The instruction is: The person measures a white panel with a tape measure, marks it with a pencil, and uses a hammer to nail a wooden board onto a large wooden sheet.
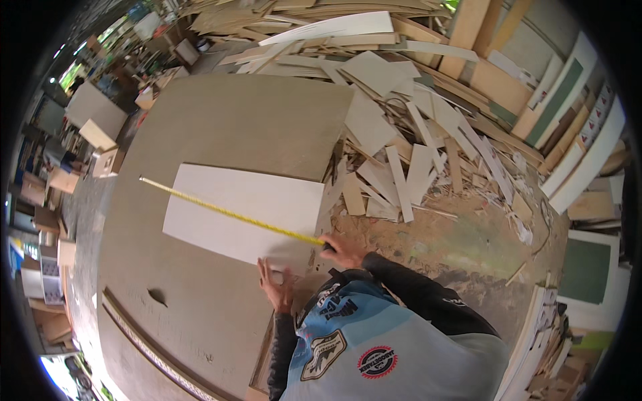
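Note:
A white rectangular board [247, 195] lies flat on a large brown tabletop [227, 113]. Across it runs the yellow blade of a tape measure [227, 212], whose tip reaches past the board's far left edge. My right hand [346, 251] grips the dark tape case at the board's near right end, and the fingers partly cover it. Close by, my left hand [275, 286] rests at the board's near edge with its fingers spread, holding nothing.
A long edged strip [147, 347] lies along the tabletop's lower left. Beyond the right edge, offcuts [401, 174] heap up on the floor, with long boards [468, 33] leaning behind. Panels and boxes [97, 134] stand at left, where a person [63, 157] is partly visible.

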The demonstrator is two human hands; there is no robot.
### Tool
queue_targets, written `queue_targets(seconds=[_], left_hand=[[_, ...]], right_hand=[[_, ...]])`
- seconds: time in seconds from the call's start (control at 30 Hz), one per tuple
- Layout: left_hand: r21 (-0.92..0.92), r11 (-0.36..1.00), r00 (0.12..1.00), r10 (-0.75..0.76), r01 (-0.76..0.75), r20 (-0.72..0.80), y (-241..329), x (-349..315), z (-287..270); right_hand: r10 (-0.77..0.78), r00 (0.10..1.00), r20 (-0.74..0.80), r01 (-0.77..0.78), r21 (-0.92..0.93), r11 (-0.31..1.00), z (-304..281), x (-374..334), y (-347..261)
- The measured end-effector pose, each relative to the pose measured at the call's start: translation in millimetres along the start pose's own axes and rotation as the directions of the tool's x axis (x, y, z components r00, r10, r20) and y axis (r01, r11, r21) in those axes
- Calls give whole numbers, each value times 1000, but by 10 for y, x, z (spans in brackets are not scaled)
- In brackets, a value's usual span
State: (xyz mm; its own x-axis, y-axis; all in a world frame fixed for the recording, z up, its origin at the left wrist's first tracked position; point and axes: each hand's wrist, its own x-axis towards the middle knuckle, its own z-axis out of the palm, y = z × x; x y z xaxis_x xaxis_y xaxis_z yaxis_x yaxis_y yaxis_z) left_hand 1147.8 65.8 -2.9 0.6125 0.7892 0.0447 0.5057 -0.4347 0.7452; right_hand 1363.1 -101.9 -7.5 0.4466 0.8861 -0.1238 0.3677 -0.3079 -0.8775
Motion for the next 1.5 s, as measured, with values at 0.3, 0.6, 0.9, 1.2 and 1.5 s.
queue_targets(seconds=[0.3,0.6,0.9,1.2,1.5], left_hand=[[-786,342,852,-308,515,424,319,-469,-128],[-634,143,644,-297,760,705,295,-951,-330],[-551,-99,547,-58,829,835,516,-1165,99],[-641,-62,539,-482,765,690,294,-772,187],[-624,298,606,-709,722,362,-58,-36,704]], right_hand=[[-71,954,291,10,203,979,603,-86,-619],[-85,987,139,59,183,981,985,-405,-596],[-19,965,263,77,-212,974,624,-1190,-737],[-5,999,44,1,90,996,238,-1374,-186],[310,890,-335,-325,12,946,-1433,-1816,1528]])
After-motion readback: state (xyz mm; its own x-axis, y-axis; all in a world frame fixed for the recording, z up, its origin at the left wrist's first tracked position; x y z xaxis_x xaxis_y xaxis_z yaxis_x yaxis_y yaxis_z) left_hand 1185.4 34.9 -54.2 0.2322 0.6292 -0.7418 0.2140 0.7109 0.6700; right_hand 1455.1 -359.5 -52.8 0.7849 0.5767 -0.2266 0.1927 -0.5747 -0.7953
